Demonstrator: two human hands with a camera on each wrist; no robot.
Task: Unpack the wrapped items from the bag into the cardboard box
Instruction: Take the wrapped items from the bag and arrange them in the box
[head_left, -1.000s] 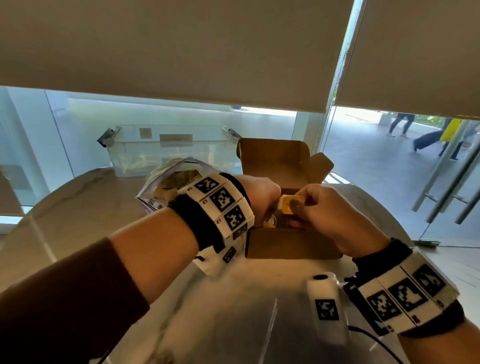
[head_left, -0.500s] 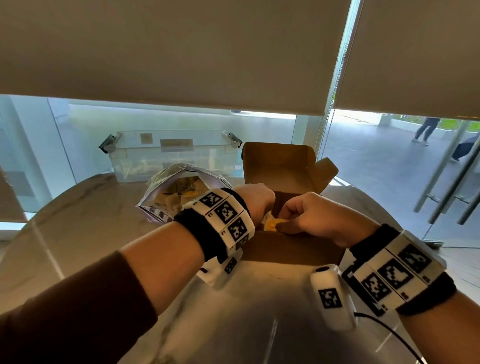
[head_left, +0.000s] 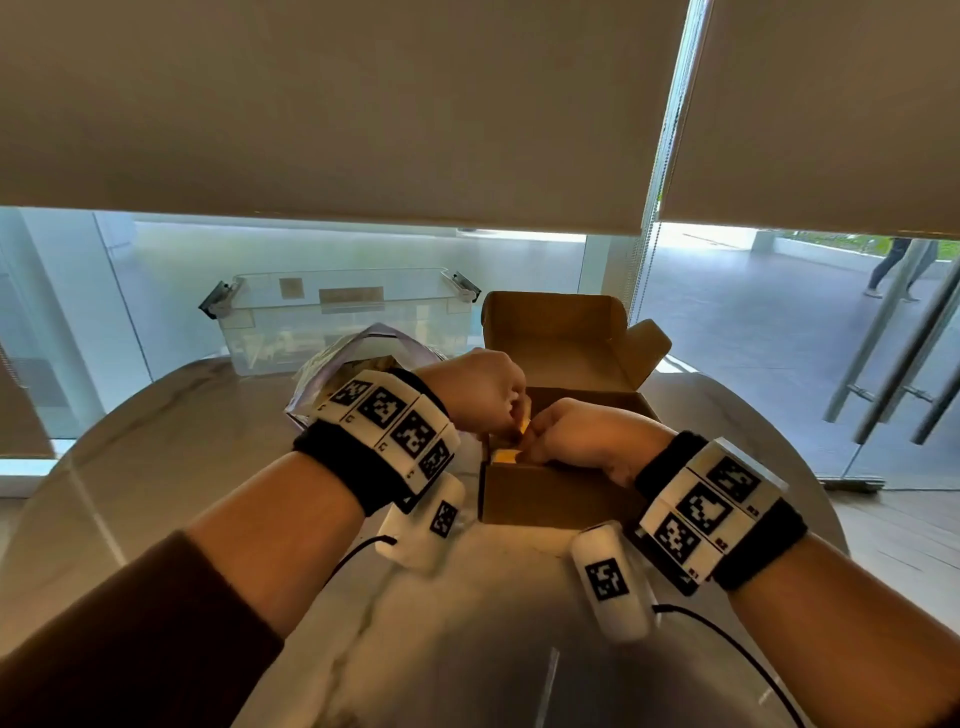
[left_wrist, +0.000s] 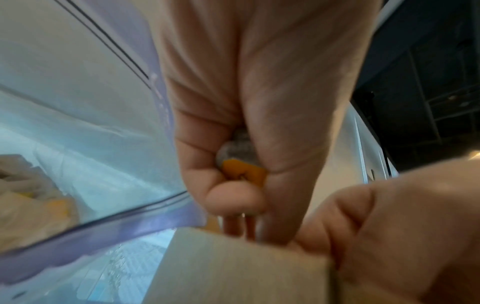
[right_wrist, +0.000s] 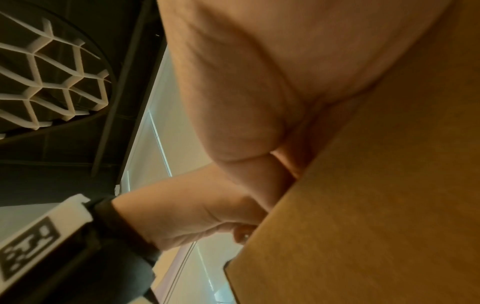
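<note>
the round marble table (head_left: 156, 499) carries everything, with a clear lidded plastic bin (head_left: 337, 322) at its far edge. nearer, the cardboard box (head_left: 550, 493) stands with its lid flap up, and the clear zip bag (head_left: 337, 364) lies just to its left, mouth open toward the person — pale wrapped pieces with yellow showing are still inside it in the left wrist view.

both hands meet over the box's near left corner. the left hand (head_left: 478, 389) has its fingers and thumb curled round a small wrapped item (left_wrist: 244, 164), orange with a greyish crumpled end, held in the palm just above the box's rim. the right hand (head_left: 587, 436) reaches down into the box beside it, fingers curled; whether they pinch anything i cannot tell, since the box wall hides the tips. a yellow-orange piece (head_left: 506, 457) shows low in that corner of the box, just under the hands.

the relation that matters: the held item lies directly above the box opening, so the drop looks to be straight down. its long axis can't be read. the bag is nearer the left hand for the next pick.
</note>
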